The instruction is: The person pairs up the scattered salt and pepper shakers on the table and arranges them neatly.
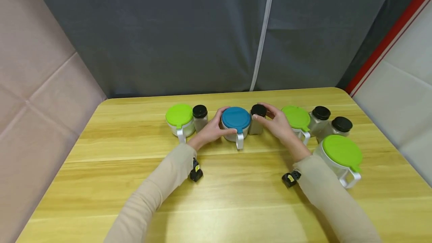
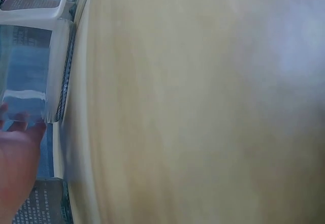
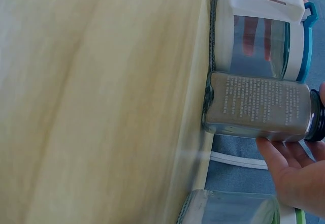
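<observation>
A clear glass seasoning jar [image 1: 236, 118] with a blue lid and white handle stands near the back of the table. My left hand [image 1: 212, 129] grips its left side, thumb in front and fingers behind; in the right wrist view those fingers show through the glass of the jar [image 3: 271, 43]. Just right of it stands a square spice bottle [image 1: 255, 128] with a black cap. My right hand [image 1: 277, 125] holds this bottle near the top, thumb at the front. Printed text covers the side of the bottle [image 3: 259, 104], which is right beside the blue-lidded jar.
Left of my left hand are a green-lidded jar [image 1: 179, 115] and a black-capped bottle [image 1: 200, 117]. To the right stand another green-lidded jar [image 1: 296, 117], two black-capped bottles [image 1: 320, 113] and a nearer green-lidded jar [image 1: 341, 151], close to my right forearm. A grey curtain [image 1: 168, 36] hangs behind the table.
</observation>
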